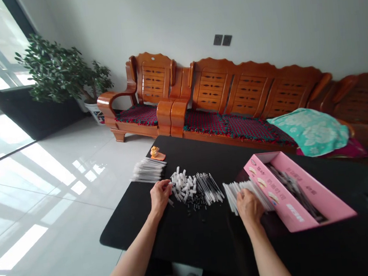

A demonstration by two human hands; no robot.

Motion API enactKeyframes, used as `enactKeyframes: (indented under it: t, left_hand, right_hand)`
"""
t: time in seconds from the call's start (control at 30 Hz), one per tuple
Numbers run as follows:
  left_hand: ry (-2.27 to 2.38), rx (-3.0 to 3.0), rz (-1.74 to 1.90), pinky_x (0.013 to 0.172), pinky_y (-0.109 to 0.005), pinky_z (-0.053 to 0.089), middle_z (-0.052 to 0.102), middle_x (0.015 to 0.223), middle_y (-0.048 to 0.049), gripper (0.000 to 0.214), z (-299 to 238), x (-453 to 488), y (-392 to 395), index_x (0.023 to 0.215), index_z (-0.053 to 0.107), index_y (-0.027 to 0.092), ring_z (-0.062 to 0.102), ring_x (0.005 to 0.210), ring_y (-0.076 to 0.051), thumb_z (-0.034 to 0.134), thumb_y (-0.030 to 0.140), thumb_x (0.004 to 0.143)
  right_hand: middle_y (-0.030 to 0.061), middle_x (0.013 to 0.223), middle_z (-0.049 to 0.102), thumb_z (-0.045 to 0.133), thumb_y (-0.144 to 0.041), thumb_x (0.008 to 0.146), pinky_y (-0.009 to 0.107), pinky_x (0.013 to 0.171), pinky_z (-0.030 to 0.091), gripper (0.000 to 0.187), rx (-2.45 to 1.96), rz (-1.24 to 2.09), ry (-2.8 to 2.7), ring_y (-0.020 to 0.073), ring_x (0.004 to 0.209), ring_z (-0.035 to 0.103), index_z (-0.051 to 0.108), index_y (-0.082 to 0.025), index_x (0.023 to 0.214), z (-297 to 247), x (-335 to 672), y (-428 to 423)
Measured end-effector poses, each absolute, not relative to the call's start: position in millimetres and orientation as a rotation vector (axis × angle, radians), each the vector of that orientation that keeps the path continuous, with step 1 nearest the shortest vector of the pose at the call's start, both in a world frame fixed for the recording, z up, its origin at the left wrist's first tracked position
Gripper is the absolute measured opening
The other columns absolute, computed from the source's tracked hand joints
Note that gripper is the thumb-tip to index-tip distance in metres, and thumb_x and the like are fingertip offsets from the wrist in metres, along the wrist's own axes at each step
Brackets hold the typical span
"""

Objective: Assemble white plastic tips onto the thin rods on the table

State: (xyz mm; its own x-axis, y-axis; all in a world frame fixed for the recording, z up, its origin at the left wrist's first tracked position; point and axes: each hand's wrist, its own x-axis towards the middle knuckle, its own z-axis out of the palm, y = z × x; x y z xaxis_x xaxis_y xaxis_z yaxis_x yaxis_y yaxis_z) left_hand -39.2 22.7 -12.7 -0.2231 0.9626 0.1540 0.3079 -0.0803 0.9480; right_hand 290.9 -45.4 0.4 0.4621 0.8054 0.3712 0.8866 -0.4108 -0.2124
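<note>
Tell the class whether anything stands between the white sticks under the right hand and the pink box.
Nothing separate does: the white sticks under the right hand reach the pink box at its raised side wall, the only barrier before its inside.

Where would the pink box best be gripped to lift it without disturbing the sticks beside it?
Probably at the near short end of the pink box, coming from the person's side with the thumb over the rim. That end faces the person and has nothing against it, while the left long side is crowded by the white sticks and the right hand.
</note>
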Motion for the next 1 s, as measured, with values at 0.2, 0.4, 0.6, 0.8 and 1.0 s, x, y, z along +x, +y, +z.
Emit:
enactKeyframes:
  t: [0.2,0.4,0.6,0.8,1.0]
  left_hand:
    - [1.539,1.423,1.359,0.055,-0.023,0.050,0.067,0.082,-0.0041,0.021,-14.3,-41.1,18.6,0.090,0.074,0.016,0.063,0.056,-0.013,0.067,0.032,0.077]
    - [1.715,1.495,1.352,0.058,-0.025,0.051,0.067,0.088,-0.0034,0.017,-23.9,-64.7,22.9,0.093,0.072,0.018,0.063,0.062,-0.013,0.063,0.023,0.080]
    - [1.998,1.778,1.305,0.083,-0.032,0.051,0.066,0.101,-0.0058,0.020,-26.3,-97.3,34.7,0.097,0.071,0.021,0.063,0.089,-0.020,0.059,0.012,0.083]
    - [2.061,2.016,1.027,0.084,-0.033,0.048,0.063,0.104,-0.0071,0.019,-22.0,-105.2,33.5,0.097,0.067,0.021,0.056,0.100,-0.024,0.059,0.011,0.083]
    - [2.062,2.086,0.927,0.079,-0.030,0.046,0.060,0.100,-0.0059,0.011,-15.6,-105.5,25.0,0.092,0.064,0.022,0.055,0.096,-0.023,0.059,0.016,0.085]
  right_hand:
    - [0.0102,0.074,0.063,0.042,-0.033,0.094,0.030,0.059,0.028,0.033,-2.235,-0.552,-1.597,0.0184,0.063,0.053,0.067,-0.016,0.080,-14.1,298.8,-39.8]
    - [0.0099,0.074,0.065,0.033,-0.044,0.097,0.028,0.058,0.027,0.046,-2.066,-0.540,-1.535,0.0176,0.062,0.052,0.068,-0.015,0.086,-12.6,287.4,-40.9]
    - [0.0090,0.074,0.069,0.038,-0.045,0.094,0.029,0.053,0.027,0.042,-2.014,-0.338,-1.465,0.0177,0.055,0.054,0.069,-0.019,0.086,-4.2,254.9,-49.4]
    - [0.0088,0.075,0.071,0.040,-0.044,0.091,0.029,0.054,0.030,0.039,-2.002,-0.193,-1.471,0.0194,0.057,0.057,0.069,-0.020,0.087,-3.9,239.0,-51.9]
    - [0.0081,0.083,0.073,0.041,-0.042,0.090,0.028,0.057,0.031,0.036,-1.987,-0.132,-1.481,0.0188,0.062,0.060,0.069,-0.020,0.088,0.7,228.6,-55.4]
